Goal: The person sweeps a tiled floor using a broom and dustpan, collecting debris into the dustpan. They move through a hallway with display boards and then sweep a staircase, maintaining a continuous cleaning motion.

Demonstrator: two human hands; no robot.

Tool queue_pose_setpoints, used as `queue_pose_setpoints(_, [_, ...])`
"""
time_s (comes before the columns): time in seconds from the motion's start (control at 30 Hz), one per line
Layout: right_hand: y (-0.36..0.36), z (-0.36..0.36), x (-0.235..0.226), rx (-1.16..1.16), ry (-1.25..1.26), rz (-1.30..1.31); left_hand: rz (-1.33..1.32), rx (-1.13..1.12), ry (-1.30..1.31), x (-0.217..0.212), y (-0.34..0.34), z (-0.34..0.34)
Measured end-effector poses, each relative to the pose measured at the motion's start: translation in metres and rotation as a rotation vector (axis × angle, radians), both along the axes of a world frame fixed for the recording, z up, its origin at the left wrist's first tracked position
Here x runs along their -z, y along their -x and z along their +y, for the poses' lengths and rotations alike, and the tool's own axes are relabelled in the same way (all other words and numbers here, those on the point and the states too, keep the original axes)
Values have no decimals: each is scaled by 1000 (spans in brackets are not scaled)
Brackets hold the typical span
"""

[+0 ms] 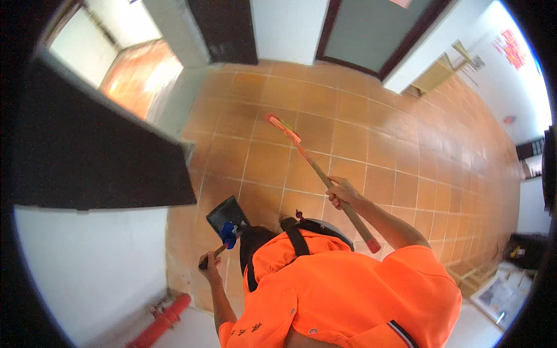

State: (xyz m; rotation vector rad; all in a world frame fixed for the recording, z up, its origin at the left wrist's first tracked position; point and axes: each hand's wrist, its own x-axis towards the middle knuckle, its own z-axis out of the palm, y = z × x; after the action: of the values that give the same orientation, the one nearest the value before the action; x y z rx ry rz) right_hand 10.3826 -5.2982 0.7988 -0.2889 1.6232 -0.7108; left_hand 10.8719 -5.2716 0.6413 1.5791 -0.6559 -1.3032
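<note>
My right hand (343,194) is closed around the middle of a long brown stick with a red end cap, which looks like a broom (316,168). Its slim pink-red head (284,129) points away over the tiled floor, and I cannot tell if it touches. Lower left, my left hand (212,267) grips the handle of a dustpan (227,213). The black pan is beside my dark trouser leg, with a blue part (229,233) near the handle's lower end. Some pale bits show by the blue part, too small to name.
Orange-brown tiles (371,139) cover the floor. A dark panel (98,145) juts in at left above a white wall (87,255). A red pipe (162,322) runs low at lower left. Doorways stand at the back, and wooden furniture (435,75) stands by the right wall.
</note>
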Motion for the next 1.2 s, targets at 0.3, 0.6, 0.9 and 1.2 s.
queue_pose_setpoints(0.3, [9,-162,-7,326,-13,90,-37,287,-23,12,39,-294])
queue_pose_setpoints(0.6, [42,-287,36,563,6,-138,439,245,179,46,119,-518])
queue_pose_setpoints(0.9, [71,-434,79,1045,21,-1084,-43,378,79,-3,133,-689])
queue_pose_setpoints(1.2, [86,-761,86,1198,-170,-962,-31,95,49,-30,124,-851])
